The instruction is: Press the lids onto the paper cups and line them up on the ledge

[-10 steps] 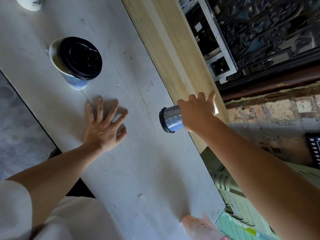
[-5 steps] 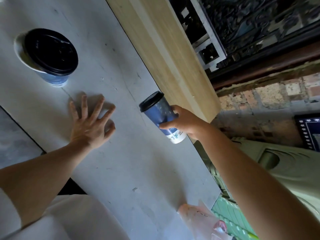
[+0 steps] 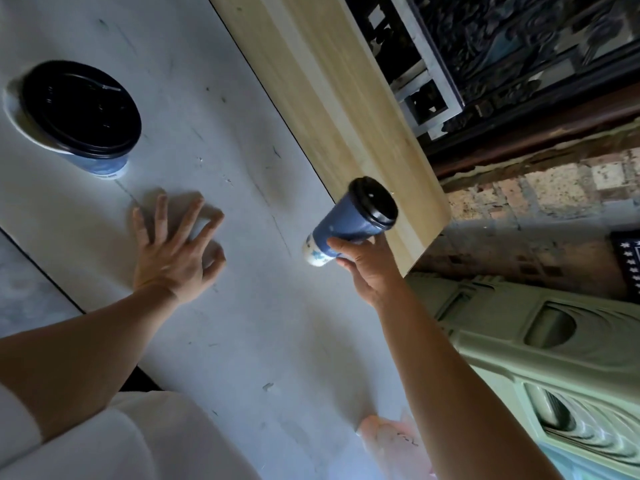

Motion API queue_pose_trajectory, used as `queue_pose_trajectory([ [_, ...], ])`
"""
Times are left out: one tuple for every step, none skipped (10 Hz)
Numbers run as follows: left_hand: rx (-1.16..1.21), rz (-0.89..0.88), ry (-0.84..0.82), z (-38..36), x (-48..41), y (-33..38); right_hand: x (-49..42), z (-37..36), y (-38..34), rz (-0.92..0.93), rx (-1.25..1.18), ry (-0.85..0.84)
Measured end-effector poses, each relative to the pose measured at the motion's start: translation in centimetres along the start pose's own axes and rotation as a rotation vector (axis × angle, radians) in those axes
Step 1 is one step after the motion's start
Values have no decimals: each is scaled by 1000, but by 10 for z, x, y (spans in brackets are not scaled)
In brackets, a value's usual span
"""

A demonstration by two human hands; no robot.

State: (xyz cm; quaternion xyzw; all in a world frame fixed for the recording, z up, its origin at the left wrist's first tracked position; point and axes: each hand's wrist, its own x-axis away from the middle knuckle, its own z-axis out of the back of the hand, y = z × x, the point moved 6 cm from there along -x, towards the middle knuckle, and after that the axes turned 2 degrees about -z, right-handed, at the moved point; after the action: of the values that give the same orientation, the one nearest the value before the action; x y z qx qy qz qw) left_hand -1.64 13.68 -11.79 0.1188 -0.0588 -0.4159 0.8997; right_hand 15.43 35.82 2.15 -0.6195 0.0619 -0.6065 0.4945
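Beside wooden ledge (image 3: 332, 98), right hand (image 3: 370, 268) grips lidded cup (image 3: 349, 223)

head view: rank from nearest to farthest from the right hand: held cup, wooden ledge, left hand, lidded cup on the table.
1. Held cup: gripped in the right hand, tilted.
2. Wooden ledge: just behind the held cup, far side.
3. Left hand: flat on the table, to the left.
4. Lidded cup: standing at far left.

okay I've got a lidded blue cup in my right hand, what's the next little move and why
Probably carry the blue cup on over the wooden ledge and set it upright. Your right hand holds it tilted at the ledge's near end, its black lid already on.
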Motion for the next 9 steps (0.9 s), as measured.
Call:
queue_pose_trajectory([
  [-4,17,-16,4,0,1,-16,16,-14,71,-110,135],
  [-19,9,-27,7,-1,3,-32,32,-24,92,-216,261],
  [-28,1,12,4,-1,3,-45,42,-27,92,-245,367],
  [-19,-7,50,2,0,2,-57,45,-25,47,-115,415],
  [-41,-18,79,-1,1,1,-66,43,-26,42,-66,443],
  [-49,-21,94,-1,0,1,-69,33,-28,54,-33,485],
  [-40,-13,85,-3,-1,0,-76,31,-21,58,-44,488],
  [-49,-17,93,-5,1,0,-84,26,-19,86,-177,482],
  [-49,-12,94,-5,0,-1,-91,28,-16,70,-218,493],
])
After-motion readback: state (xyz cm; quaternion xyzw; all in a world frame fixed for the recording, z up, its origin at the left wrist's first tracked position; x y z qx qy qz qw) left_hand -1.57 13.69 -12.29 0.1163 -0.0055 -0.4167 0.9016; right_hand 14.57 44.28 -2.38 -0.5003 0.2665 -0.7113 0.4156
